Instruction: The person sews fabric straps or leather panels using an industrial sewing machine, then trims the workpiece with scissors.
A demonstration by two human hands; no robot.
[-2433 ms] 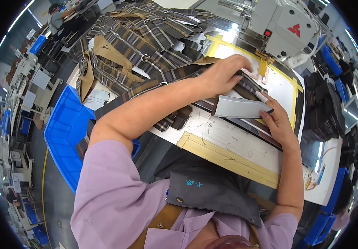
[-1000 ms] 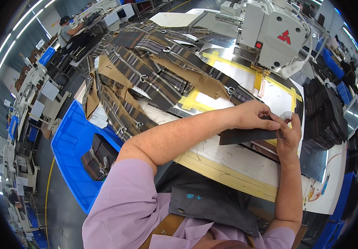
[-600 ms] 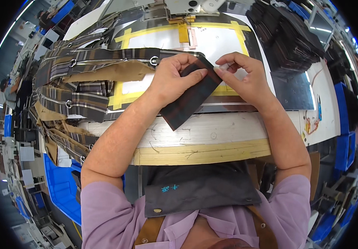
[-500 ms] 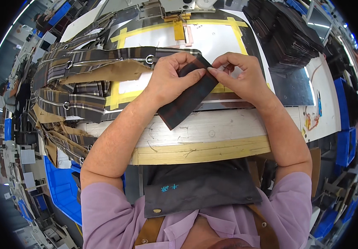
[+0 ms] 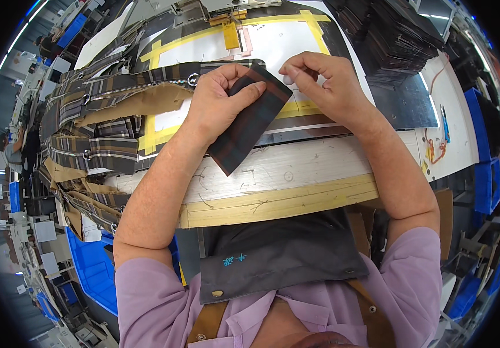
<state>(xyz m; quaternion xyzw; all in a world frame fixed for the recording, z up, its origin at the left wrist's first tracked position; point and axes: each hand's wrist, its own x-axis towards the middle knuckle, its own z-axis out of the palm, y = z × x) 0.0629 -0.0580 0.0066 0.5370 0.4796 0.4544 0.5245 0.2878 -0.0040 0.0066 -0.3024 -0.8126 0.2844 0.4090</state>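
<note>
At twelve o'clock your left grip point(image 5: 218, 101) pinches the dark plaid fabric rectangle point(image 5: 250, 124), not laid down on the white desk point(image 5: 319, 162), while your right grip point(image 5: 332, 86), its closure unclear, hovers beside the two-o'clock corner.

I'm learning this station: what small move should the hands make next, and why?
Probably bring the right hand onto the upper edge of the dark plaid piece: the left hand alone grips it, and the right appears just off that edge.
</note>
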